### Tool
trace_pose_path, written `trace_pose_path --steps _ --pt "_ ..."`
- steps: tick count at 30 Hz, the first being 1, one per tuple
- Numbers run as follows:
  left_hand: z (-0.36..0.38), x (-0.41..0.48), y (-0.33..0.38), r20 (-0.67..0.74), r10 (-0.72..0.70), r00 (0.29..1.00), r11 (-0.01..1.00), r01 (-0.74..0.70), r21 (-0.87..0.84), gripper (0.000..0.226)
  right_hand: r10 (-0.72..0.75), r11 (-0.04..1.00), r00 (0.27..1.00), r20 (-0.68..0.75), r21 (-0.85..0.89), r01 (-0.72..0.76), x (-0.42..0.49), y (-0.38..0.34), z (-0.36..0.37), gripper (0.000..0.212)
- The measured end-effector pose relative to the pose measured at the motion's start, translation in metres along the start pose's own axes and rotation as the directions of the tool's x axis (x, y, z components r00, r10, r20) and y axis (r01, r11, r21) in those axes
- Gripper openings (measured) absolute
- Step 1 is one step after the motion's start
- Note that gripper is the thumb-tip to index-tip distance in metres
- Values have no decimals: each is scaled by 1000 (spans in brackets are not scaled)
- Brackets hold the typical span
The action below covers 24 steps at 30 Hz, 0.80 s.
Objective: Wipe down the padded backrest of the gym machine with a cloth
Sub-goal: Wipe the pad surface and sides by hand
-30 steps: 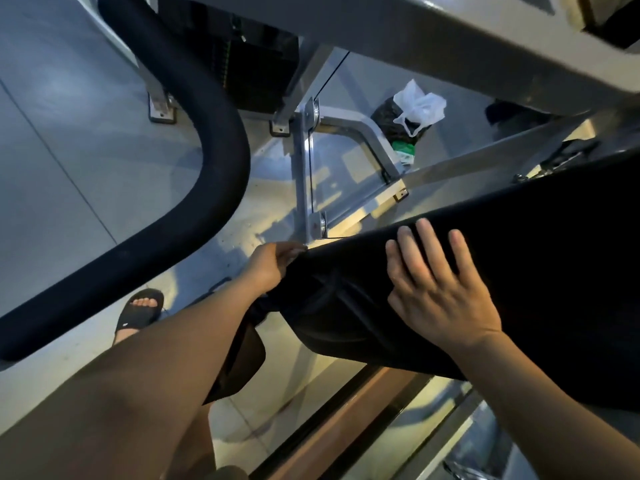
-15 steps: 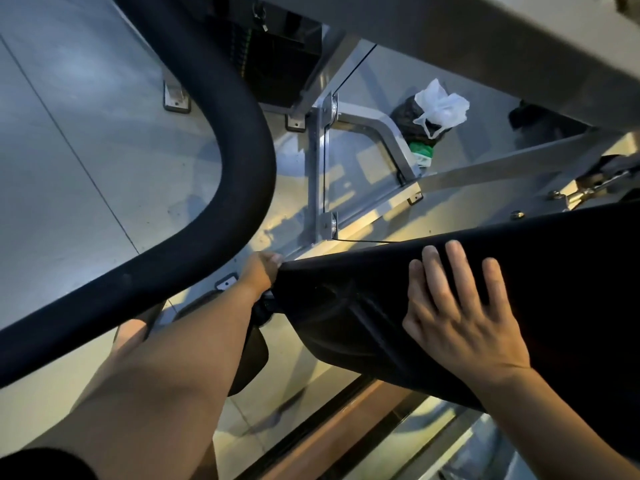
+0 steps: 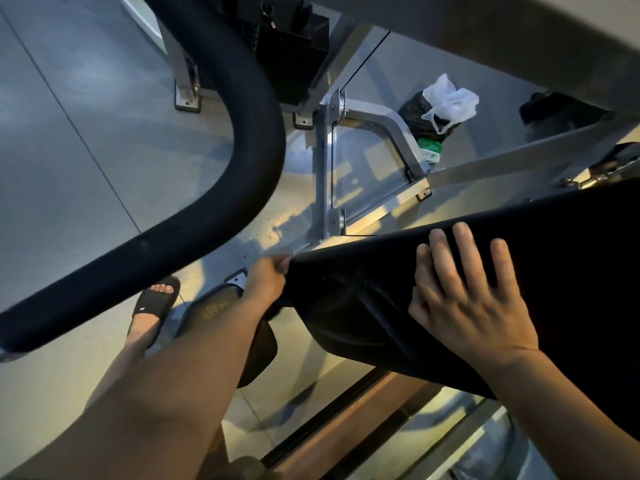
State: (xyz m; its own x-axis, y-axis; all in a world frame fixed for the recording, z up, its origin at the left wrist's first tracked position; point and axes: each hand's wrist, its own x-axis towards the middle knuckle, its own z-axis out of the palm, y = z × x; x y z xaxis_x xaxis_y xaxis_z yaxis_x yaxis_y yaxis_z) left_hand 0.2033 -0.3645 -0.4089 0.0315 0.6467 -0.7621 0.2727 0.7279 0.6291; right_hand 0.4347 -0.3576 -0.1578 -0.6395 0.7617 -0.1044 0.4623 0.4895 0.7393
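Backrest: a black padded backrest (image 3: pixel 554 271) fills the view from 3 o'clock down to 5 o'clock. Its narrow end points toward the centre.
Left hand: the left hand (image 3: pixel 268 280), just left of centre, has its fingers curled over the top edge of the backrest's narrow end and grips it.
Right hand: the right hand (image 3: pixel 464 296), at 4 o'clock from centre, lies flat on the pad face, palm down, with its fingers straight and slightly spread toward 12 o'clock.
Hands: they are apart, both touching the pad.
Under the left wrist: a dark fuzzy scrap (image 3: pixel 274 315) shows there. What it is cannot be told.
Padded bar: a thick black curved bar (image 3: pixel 256 161) sweeps from 12 o'clock down to 8 o'clock.
Foot: a foot in a black slide sandal (image 3: pixel 152 304) stands on the grey floor (image 3: pixel 69 133) at 8 o'clock.
Frame: silver metal frame (image 3: pixel 322 168) stands upright at the centre of the view, above the hands.
Bag: a white plastic bag (image 3: pixel 450 102) lies at 1 o'clock, well apart from the hands.
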Motion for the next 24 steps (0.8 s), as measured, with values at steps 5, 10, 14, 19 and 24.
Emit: trace_pose_path --steps 5,10,14,19,24 --pt "13 -12 40 -26 100 995 995 -101 -20 25 19 1000 1000 -13 4 -19 1 0 0 67" --pt "13 -23 34 108 269 957 962 -272 20 31 24 1000 1000 -4 -2 -24 1 -1 -1 65" --pt "1 2 13 95 88 992 995 -92 39 32 23 1000 1000 -4 11 -23 0 -2 0 65" --pt "8 -14 66 108 184 977 980 -191 62 26 36 999 999 -5 22 -36 2 -3 -1 63" --pt "7 -52 116 164 343 925 939 -337 -64 26 17 1000 998 65 23 -19 4 1 -7 65"
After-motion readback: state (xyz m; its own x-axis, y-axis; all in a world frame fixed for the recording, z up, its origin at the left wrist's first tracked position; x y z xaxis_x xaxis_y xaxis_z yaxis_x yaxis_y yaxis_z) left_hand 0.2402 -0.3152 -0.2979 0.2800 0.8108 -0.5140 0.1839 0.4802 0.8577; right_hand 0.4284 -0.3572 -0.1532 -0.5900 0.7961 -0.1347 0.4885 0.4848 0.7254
